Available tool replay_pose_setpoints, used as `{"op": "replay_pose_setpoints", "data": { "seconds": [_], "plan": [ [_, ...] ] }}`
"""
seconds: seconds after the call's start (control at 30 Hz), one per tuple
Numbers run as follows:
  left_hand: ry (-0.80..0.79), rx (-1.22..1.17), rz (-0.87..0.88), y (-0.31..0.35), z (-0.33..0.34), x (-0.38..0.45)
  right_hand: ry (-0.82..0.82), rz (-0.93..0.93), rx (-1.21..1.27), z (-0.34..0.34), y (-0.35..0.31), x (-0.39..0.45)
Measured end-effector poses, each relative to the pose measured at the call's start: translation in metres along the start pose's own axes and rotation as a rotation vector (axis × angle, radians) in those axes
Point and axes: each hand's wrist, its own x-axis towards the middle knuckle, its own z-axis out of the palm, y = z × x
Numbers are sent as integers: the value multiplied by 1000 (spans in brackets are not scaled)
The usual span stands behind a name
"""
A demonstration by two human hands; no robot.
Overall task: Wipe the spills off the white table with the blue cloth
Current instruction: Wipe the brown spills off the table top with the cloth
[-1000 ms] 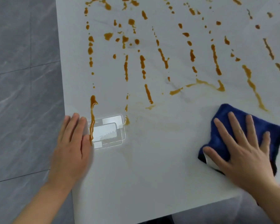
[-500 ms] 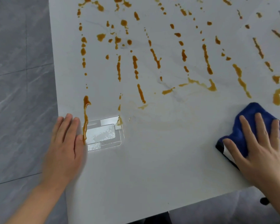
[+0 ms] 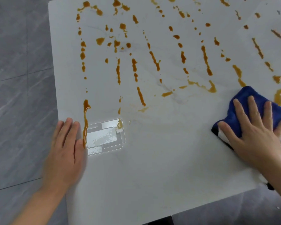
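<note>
The white table [image 3: 152, 168] carries many orange-brown spills [image 3: 205, 60] in streaks and drops across its far half. The nearer part shows only faint yellowish smears. The blue cloth [image 3: 245, 96] lies folded near the table's right front, its far edge touching the lower end of one streak. My right hand [image 3: 256, 135] presses flat on the cloth with its fingers spread. My left hand [image 3: 65, 150] rests flat on the table's left edge, beside a long streak [image 3: 85, 124], holding nothing.
A bright rectangular reflection [image 3: 104, 137] shines on the table just right of my left hand. Grey tiled floor [image 3: 19, 95] lies to the left and below the table's front edge. A dark table leg [image 3: 161, 221] shows under the front edge.
My right hand has slid the blue cloth to the right along the near part of the table, then slightly away from me up to a streak. My left hand has stayed on the left edge.
</note>
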Motion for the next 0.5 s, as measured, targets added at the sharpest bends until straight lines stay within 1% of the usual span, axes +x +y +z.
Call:
{"op": "replay_pose_setpoints", "data": {
  "seconds": [0.07,0.27,0.37,0.5],
  "plan": [
    [-2,4,10,0,0,0,-18,-48,-17,4,-15,-16],
    [-3,19,-5,5,-3,0,-7,-369,-78,22,-92,-66],
    [-26,17,-21,5,-4,-1,21,-503,-101,30,-129,-72],
    [-30,33,-13,5,-4,-1,15,-622,-71,32,-167,-71]
  ]
}}
